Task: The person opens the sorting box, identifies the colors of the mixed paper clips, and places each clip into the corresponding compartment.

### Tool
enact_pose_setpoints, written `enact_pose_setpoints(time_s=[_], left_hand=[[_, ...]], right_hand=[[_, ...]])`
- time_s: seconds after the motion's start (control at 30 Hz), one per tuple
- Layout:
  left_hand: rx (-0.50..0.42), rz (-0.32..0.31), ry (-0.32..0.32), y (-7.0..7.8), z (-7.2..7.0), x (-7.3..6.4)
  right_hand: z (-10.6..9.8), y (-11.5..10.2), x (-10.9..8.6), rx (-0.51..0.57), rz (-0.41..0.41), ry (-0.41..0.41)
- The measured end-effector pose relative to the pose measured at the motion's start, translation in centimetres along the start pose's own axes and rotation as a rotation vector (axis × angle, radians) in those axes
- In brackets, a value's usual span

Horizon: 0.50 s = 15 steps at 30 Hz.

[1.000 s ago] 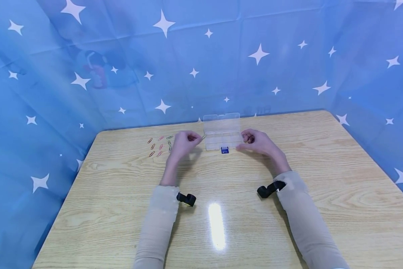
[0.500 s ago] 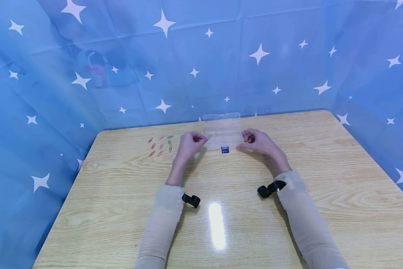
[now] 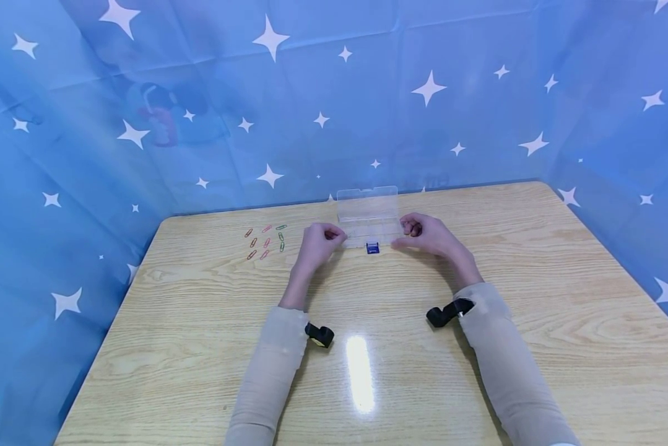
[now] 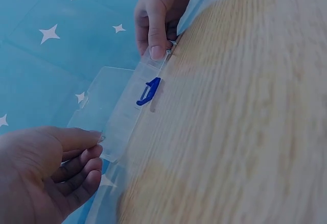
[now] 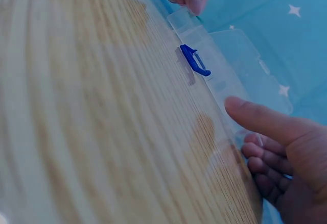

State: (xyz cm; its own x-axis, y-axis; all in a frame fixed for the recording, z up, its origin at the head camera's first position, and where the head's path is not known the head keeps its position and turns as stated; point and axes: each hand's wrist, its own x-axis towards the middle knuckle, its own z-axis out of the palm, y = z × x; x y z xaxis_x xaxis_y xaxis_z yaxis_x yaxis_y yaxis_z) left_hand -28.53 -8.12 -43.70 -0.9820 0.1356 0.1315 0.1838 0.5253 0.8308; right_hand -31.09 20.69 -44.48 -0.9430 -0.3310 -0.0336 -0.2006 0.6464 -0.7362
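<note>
A clear plastic compartment box (image 3: 356, 243) stands near the table's back edge, its see-through lid (image 3: 368, 203) raised behind it. The blue latch (image 3: 373, 248) hangs at the front. My left hand (image 3: 319, 241) is over the box's left end, thumb and forefinger pinching a paper clip (image 4: 102, 138) that is mostly hidden by the fingertips. At the opposite end my right hand (image 3: 429, 235) grips the box, thumb (image 5: 245, 113) toward the front and the other fingers curled round the side. Left of the left hand lie green paper clips (image 3: 281, 236).
Beside the green clips, pink paper clips (image 3: 267, 242) and orange-brown paper clips (image 3: 253, 242) lie in loose columns on the wooden table (image 3: 189, 347). A blue cloth with white stars (image 3: 211, 111) hangs behind the table's back edge.
My left hand has moved right and slightly nearer, carrying the paper clip from the box's left edge to over its left compartments. The right hand stays at the box.
</note>
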Motion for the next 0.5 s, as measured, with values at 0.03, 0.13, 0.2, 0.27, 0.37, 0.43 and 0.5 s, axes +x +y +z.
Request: enact_pose_setpoints(time_s=[0.03,0.13,0.2,0.27,0.37,0.43,0.5], left_hand=[[-0.001,-0.002,0.001,0.0,0.01,-0.01],[-0.005,-0.005,0.001,0.0,0.03,-0.01],[-0.005,-0.009,-0.001,0.0,0.03,-0.01],[-0.003,-0.009,-0.001,-0.01,0.05,-0.03],[-0.007,-0.012,-0.006,-0.05,0.0,-0.09],[-0.011,-0.01,-0.011,-0.11,-0.07,-0.11],[-0.017,-0.009,-0.018,-0.15,-0.17,-0.12]], right_hand=[[-0.03,-0.02,-0.01,-0.002,0.0,0.001],[-0.1,-0.11,-0.04,-0.006,-0.005,0.002],[-0.13,-0.09,-0.04,-0.008,-0.006,0.002],[-0.14,-0.06,-0.02,-0.005,-0.002,0.001],[-0.11,-0.04,0.0,-0.003,0.001,-0.002],[-0.08,-0.05,0.01,0.002,0.0,-0.002],[-0.07,-0.06,0.01,0.006,-0.002,-0.003]])
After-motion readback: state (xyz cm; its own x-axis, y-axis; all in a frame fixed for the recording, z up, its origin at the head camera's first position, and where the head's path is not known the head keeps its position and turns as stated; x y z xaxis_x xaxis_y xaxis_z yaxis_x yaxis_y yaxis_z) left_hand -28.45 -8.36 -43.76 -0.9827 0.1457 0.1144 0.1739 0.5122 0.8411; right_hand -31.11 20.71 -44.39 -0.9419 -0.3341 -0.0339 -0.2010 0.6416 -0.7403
